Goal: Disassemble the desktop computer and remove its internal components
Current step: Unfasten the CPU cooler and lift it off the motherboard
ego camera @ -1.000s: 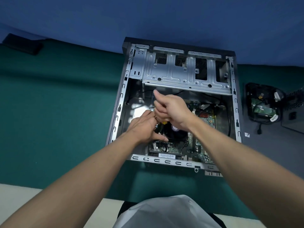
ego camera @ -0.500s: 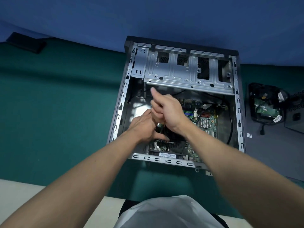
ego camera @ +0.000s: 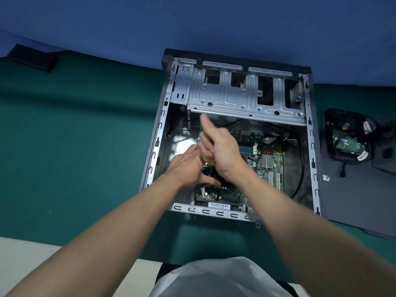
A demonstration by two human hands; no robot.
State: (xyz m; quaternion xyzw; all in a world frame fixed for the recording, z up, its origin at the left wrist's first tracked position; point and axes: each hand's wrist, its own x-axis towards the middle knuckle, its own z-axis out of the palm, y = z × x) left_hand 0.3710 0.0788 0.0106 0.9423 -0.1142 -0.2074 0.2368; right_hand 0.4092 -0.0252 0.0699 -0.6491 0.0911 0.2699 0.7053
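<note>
Case (ego camera: 159, 133) flat on surface (ego camera: 85, 136), exposing motherboard (ego camera: 267, 159). My left hand (ego camera: 188, 166) steadies dark cooler; right hand (ego camera: 220, 151) curled above; grasp hidden.

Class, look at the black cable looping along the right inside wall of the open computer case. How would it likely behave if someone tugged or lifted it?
The black cable hangs in a loose curve, so it is probably floppy and would bend rather than hold shape. It looks thin, likely light. Its ends run out of sight inside the computer case, so it may resist a tug.
</note>
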